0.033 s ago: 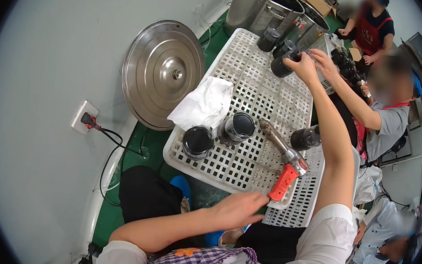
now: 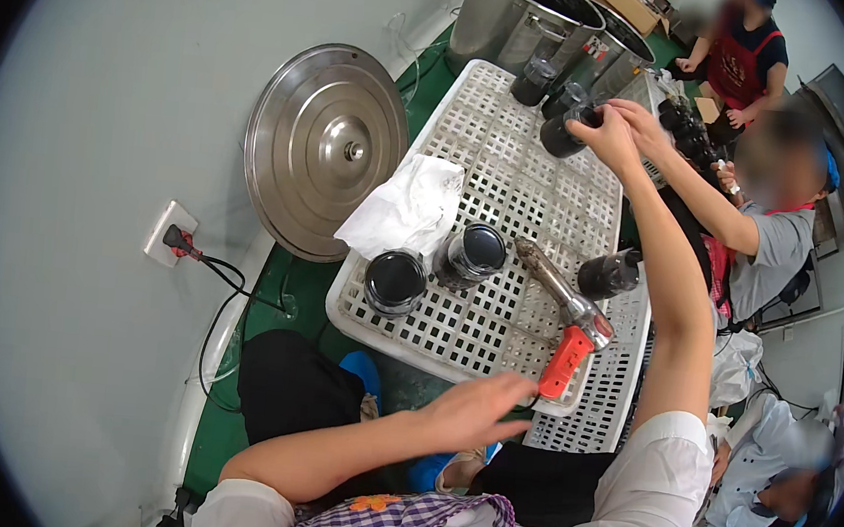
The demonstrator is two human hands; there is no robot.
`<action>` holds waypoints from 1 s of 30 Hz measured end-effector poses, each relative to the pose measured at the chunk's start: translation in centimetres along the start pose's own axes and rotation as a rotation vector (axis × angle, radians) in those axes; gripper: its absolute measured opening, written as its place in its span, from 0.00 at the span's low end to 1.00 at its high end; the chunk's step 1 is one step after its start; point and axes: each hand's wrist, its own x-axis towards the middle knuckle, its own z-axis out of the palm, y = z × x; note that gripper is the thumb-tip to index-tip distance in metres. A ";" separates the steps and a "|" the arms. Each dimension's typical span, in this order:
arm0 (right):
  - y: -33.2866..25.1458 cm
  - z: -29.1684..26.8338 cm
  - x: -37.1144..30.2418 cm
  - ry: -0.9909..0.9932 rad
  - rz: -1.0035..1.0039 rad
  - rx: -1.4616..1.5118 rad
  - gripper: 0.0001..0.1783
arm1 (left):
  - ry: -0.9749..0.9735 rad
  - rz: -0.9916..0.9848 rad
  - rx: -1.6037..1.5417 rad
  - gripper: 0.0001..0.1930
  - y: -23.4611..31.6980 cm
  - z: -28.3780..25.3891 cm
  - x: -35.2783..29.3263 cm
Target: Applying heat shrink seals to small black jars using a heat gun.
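Observation:
At the far right of the white perforated crate, my right hand [image 2: 605,141] is closed round a dark jar [image 2: 562,135]. A co-worker's hand [image 2: 643,128] reaches in from the right, right beside mine. My left hand [image 2: 477,409] hangs in the air before the crate's near edge, fingers stretched out and holding nothing. Closest to it is a heat gun [image 2: 566,361] with an orange-red handle and a metal barrel, lying on the crate. Two dark jars, one [image 2: 396,282] nearer and one [image 2: 473,255] beside it, stand next to a crumpled white cloth [image 2: 409,202].
Another dark jar [image 2: 610,273] is at the crate's right edge. Two more jars [image 2: 534,81] stand at its far end, before large steel pots [image 2: 508,25]. A round steel lid [image 2: 327,150] leans on the wall, above a plugged socket [image 2: 172,232]. Co-workers sit at the right.
The co-worker's hand has closed in against my right hand at the jar. My left hand has lifted slightly, away from the heat gun's handle end.

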 end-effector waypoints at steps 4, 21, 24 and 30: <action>-5.0 -9.1 -9.0 -0.083 -0.264 0.102 0.30 | 0.403 -0.017 -0.249 0.44 0.5 -0.1 1.2; -16.3 -20.0 -36.6 -0.392 -0.825 -0.157 0.36 | -0.133 0.202 -0.145 0.42 8.4 -0.9 -2.9; -16.3 -20.3 -37.3 -0.249 -0.976 -0.230 0.35 | -0.189 0.230 -0.185 0.36 10.0 -0.5 -3.2; -17.4 -20.0 -37.6 -0.179 -1.010 -0.312 0.28 | -0.147 0.309 -0.201 0.33 9.6 0.1 -3.8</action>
